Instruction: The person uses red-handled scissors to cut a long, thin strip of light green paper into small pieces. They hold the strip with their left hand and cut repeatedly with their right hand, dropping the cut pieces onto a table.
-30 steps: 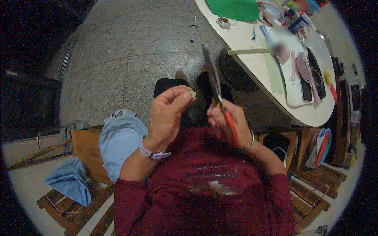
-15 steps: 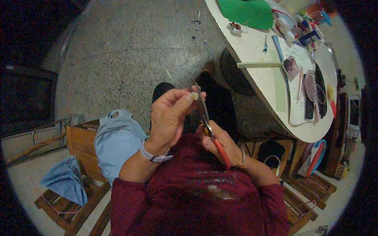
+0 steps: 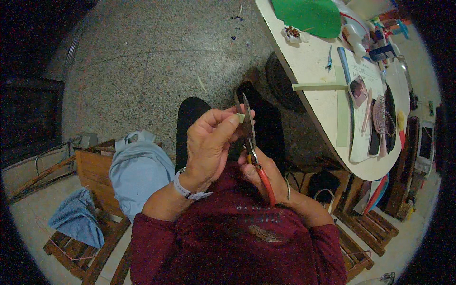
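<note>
Over my lap, my left hand (image 3: 209, 140) pinches a small pale green piece (image 3: 241, 118), apparently paper or tape, between thumb and forefinger. My right hand (image 3: 271, 173) is wrapped round red-handled scissors (image 3: 251, 124), whose blades point away from me. The blades are parted and lie right beside the pale piece and the left fingertips. Whether the metal touches the piece, I cannot tell. Some of the left fingers are hidden behind the blades.
To the right, a white table (image 3: 327, 147) carries pale green strips (image 3: 320, 87), a green sheet (image 3: 308, 19), a hairbrush (image 3: 379, 116), a phone (image 3: 374, 143) and bottles. A round dark stool (image 3: 280, 85) stands by its edge. At left sit a light blue backpack (image 3: 142, 175) and folded denim (image 3: 80, 216).
The scissor blades stand further apart than before. Both hands stay close together over my lap, and the view has shifted slightly.
</note>
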Demonstrator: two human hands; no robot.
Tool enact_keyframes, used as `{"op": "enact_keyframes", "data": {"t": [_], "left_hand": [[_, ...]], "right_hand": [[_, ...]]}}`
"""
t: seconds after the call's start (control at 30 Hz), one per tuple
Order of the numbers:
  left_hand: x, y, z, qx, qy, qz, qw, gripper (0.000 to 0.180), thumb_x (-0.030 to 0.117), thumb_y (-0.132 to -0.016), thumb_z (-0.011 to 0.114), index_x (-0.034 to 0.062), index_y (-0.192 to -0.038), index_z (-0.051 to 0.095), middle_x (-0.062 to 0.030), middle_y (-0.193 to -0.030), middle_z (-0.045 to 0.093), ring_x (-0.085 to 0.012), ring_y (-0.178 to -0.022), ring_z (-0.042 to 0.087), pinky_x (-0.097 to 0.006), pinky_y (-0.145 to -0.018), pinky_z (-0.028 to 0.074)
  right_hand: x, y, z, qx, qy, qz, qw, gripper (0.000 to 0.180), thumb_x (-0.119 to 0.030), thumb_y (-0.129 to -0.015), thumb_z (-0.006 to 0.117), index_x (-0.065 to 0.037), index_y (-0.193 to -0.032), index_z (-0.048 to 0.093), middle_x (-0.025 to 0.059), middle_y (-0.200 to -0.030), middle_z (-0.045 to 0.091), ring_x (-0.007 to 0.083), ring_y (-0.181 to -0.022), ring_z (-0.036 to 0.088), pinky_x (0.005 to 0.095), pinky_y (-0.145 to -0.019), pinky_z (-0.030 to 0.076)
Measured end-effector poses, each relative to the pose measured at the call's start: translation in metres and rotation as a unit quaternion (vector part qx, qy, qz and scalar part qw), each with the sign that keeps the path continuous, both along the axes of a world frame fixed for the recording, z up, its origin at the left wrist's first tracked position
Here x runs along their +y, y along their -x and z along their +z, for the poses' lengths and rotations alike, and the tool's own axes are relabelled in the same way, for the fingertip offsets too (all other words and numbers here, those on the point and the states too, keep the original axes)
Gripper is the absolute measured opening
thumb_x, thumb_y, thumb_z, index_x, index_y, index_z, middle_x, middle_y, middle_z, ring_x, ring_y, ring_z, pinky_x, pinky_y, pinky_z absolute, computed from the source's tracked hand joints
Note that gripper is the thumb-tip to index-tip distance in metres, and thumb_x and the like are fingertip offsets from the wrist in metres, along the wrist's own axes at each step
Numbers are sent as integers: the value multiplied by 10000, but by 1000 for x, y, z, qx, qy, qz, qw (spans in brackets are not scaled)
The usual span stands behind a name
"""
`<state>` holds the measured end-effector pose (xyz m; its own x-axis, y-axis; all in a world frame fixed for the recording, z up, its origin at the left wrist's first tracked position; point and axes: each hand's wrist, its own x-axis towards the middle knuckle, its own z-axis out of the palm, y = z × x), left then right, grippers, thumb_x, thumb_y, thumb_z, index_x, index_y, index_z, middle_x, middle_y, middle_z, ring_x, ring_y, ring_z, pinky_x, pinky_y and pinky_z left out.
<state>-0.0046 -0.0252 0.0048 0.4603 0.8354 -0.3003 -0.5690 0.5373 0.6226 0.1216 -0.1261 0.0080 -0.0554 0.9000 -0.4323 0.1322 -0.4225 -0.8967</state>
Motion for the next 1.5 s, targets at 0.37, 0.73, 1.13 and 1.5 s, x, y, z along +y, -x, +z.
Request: {"op": "enact_keyframes", "data": {"t": [0.37, 0.73, 1.13, 1.5], "left_hand": [[3, -2, 1, -14, 11, 8, 1000, 69, 34, -909, 525, -27, -928, 551, -213, -1170, 553, -323, -1101, 563, -455, -963, 478], [2, -2, 0, -18, 13, 7, 1000, 72, 33, -913, 518, -29, -913, 555, -213, -1177, 548, -312, -1103, 561, -447, -965, 477], [4, -1, 0, -24, 10, 3, 1000, 59, 27, -906, 528, -17, -904, 568, -209, -1149, 561, -320, -1081, 573, -457, -962, 476], [19, 10, 4, 18, -8, -63, 998, 86, 29, -892, 566, -36, -946, 579, -177, -1101, 601, -244, -1032, 607, -353, -896, 507]], "right_hand": [[7, -1, 4, -54, -20, 15, 998, 271, -241, -859, 581, -26, -987, 477, 165, -768, 589, 314, -697, 621, 399, -626, 477], [7, 1, 4, -48, -20, 8, 999, 229, -207, -855, 585, -26, -958, 489, 173, -773, 608, 342, -708, 643, 405, -620, 493], [5, 3, 4, -41, -17, -1, 999, 213, -218, -861, 567, -26, -934, 508, 164, -727, 593, 299, -646, 625, 391, -588, 481], [3, 2, 4, -28, -15, 4, 999, 218, -232, -874, 568, -25, -904, 509, 131, -718, 581, 223, -632, 594, 361, -597, 475]]}}
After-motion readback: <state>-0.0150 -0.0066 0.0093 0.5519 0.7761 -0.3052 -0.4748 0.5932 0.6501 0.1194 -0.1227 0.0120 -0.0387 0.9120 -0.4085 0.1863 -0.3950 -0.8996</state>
